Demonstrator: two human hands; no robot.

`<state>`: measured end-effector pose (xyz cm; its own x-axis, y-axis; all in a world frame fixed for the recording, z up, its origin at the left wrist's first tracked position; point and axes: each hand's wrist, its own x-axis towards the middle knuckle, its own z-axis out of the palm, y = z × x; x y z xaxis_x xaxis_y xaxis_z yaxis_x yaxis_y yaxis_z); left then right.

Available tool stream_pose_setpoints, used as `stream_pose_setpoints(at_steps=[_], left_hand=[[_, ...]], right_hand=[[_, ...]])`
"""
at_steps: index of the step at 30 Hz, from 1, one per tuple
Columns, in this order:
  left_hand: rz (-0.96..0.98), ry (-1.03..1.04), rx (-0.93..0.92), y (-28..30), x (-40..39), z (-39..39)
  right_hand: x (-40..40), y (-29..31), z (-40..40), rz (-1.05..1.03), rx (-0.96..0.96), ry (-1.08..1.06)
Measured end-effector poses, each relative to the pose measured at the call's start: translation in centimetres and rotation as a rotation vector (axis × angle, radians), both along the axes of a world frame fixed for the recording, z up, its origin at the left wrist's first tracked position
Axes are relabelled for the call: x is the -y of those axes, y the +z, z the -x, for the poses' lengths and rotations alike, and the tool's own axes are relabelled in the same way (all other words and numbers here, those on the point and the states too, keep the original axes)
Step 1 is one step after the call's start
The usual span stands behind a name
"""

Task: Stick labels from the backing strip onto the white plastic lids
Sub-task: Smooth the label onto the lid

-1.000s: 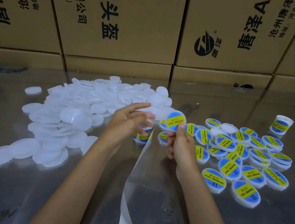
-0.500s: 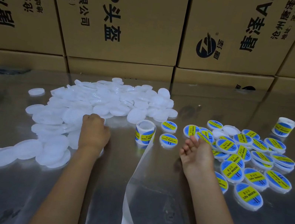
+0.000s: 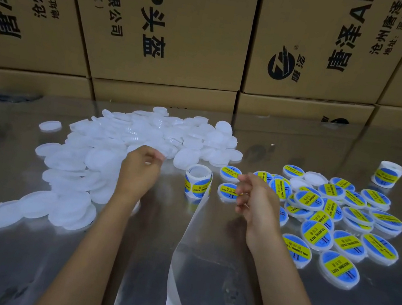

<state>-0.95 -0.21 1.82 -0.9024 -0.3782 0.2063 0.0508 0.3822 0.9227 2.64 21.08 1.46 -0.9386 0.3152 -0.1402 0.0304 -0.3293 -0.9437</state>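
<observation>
1. A shiny metal table [image 3: 222,302] runs to stacked cardboard boxes [image 3: 178,28].
2. The empty backing strip [image 3: 185,256] trails between the forearms.
3. The left hand [image 3: 139,171], fingers curled, hovers over the plain white lids [image 3: 80,166]; whether it holds one is unclear.
4. The right hand [image 3: 255,201] hangs loosely curled, with labelled lids [image 3: 341,229] to its right.
5. The label roll [image 3: 197,181] stands between the hands.

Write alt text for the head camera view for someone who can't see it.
Two bare hands hover over a shiny metal table: the left hand above a pile of plain white lids, the right hand beside a spread of labelled lids. A label roll stands between them, its empty backing strip trailing toward the viewer; cardboard boxes line the back.
</observation>
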Motion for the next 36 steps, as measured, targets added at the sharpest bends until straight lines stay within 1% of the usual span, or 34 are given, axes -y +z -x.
stream_pose_setpoints(at_steps=[2, 3, 4, 6, 10, 14, 16, 19, 21, 23, 25, 27, 29, 30, 32, 34, 36], left_hand=[[-0.371, -0.138, 0.028, 1.0, -0.4, -0.4], [-0.508, -0.232, 0.033, 1.5, -0.6, -0.7], [-0.598, -0.325, 0.033, 1.8, -0.8, -0.8], [-0.658, -0.465, 0.05, 2.2, -1.5, -1.2], [-0.665, -0.621, 0.097, 2.5, -3.2, -1.9], [-0.681, -0.65, 0.1, 2.4, -4.0, -2.1], [-0.618, -0.648, 0.087, 2.2, -4.4, -2.1], [-0.526, -0.601, 0.057, 1.9, -4.7, -2.1], [-0.533, -0.514, 0.049, 1.9, -4.6, -2.0], [-0.547, -0.424, 0.052, 1.9, -4.2, -1.8], [-0.535, -0.39, 0.06, 1.9, -3.9, -1.8], [-0.489, -0.384, 0.078, 1.9, -4.0, -1.8], [-0.427, -0.366, 0.094, 1.9, -4.2, -1.8], [-0.401, -0.351, 0.097, 1.9, -4.3, -1.8], [-0.37, -0.336, 0.095, 1.9, -4.4, -1.7], [-0.352, -0.335, 0.093, 1.8, -4.5, -1.6], [-0.339, -0.332, 0.092, 1.7, -4.5, -1.6]], right_hand=[[0.7, -0.1, -0.1, -0.178, -0.097, -0.03], [1.0, -0.2, -0.1, -0.255, -0.15, -0.04], [1.3, -0.3, -0.2, -0.316, -0.199, -0.041], [1.9, -0.5, -0.3, -0.383, -0.274, -0.011], [2.4, -0.5, -0.5, -0.401, -0.325, 0.045], [2.2, -0.3, -0.5, -0.344, -0.341, 0.075], [2.3, -0.4, -0.6, -0.369, -0.357, 0.104], [2.5, -0.5, -0.6, -0.404, -0.371, 0.095], [2.2, -0.7, -0.4, -0.387, -0.349, 0.026], [1.7, -1.2, 0.1, -0.46, -0.301, -0.02], [1.6, -2.0, 0.6, -0.582, -0.241, 0.052], [2.1, -2.7, 0.9, -0.665, -0.203, 0.186], [2.5, -3.1, 1.0, -0.743, -0.228, 0.269], [2.7, -3.3, 1.1, -0.765, -0.254, 0.274], [2.8, -3.4, 1.2, -0.737, -0.278, 0.233], [2.9, -3.4, 1.4, -0.692, -0.269, 0.194], [3.0, -3.4, 1.6, -0.69, -0.249, 0.162]])
